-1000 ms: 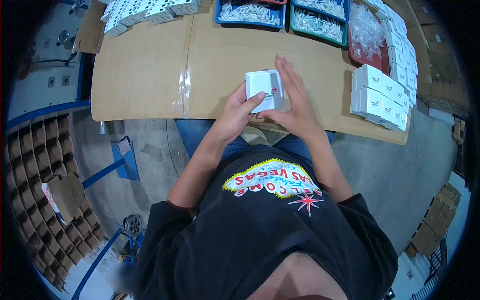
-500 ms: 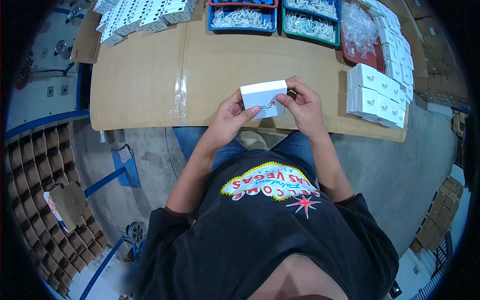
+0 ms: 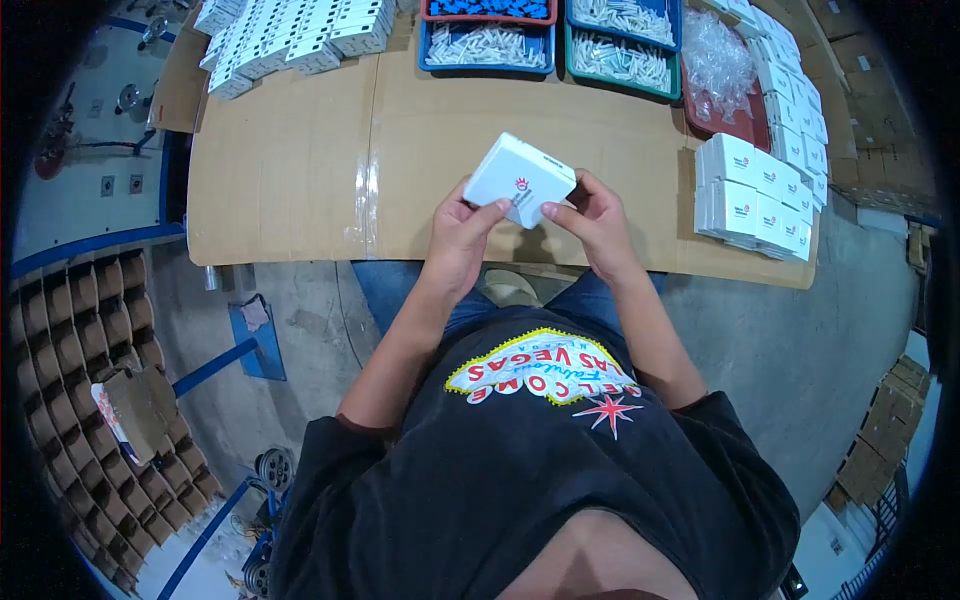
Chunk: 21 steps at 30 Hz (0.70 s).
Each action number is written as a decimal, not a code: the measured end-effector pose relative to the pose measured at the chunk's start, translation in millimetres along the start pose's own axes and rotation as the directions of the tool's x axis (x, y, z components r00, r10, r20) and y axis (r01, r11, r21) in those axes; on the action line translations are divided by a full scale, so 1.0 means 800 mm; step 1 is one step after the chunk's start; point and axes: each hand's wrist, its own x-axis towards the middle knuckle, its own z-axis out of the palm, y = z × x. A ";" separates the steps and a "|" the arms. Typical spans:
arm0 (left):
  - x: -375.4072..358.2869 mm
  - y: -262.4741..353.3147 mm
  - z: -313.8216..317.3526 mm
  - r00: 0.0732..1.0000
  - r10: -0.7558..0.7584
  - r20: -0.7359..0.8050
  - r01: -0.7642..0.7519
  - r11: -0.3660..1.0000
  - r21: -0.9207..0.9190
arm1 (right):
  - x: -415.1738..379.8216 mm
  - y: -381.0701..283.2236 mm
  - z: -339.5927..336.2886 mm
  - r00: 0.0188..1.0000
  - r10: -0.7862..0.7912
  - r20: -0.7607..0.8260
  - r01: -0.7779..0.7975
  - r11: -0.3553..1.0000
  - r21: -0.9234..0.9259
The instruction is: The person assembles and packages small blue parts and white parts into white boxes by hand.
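Between my two hands I hold a small white box (image 3: 520, 182) with a red logo on its face, tilted above the front part of the cardboard-covered table. My left hand (image 3: 465, 235) grips its left edge, thumb on the printed face and fingers behind. On the other side, my right hand (image 3: 597, 228) pinches the lower right edge between thumb and fingers. Most of the fingers behind the box are hidden.
Stacked white boxes (image 3: 755, 195) stand on the table's right, near a red tray (image 3: 740, 125) with clear plastic bags (image 3: 722, 65). Blue (image 3: 487, 70) and green (image 3: 622, 88) trays of small white pieces line the back. More white boxes (image 3: 300, 35) sit at the far left.
The box has turned in my hands, its left end rising and its right end tilting down. My right thumb has slid from the printed face down to the lower right edge.
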 end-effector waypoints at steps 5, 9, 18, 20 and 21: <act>-0.001 0.001 -0.003 0.981 0.129 0.142 -0.184 0.845 0.502 | 0.000 -0.010 -0.001 0.989 -0.147 -0.028 0.149 0.984 0.102; -0.011 0.016 0.019 0.962 0.201 0.184 -0.261 0.877 0.403 | -0.001 -0.018 -0.002 0.986 -0.141 0.085 0.142 0.990 -0.012; -0.009 0.012 0.010 0.948 0.249 0.198 -0.295 0.923 0.248 | -0.002 -0.028 0.003 0.990 -0.125 0.065 0.127 0.992 -0.023; -0.012 0.012 0.010 0.947 0.251 0.202 -0.297 0.924 0.239 | -0.005 -0.031 0.007 0.989 -0.129 0.071 0.130 0.991 -0.013; -0.013 0.012 0.012 0.947 0.257 0.192 -0.297 0.928 0.225 | -0.005 -0.031 0.007 0.989 -0.126 0.073 0.128 0.992 -0.020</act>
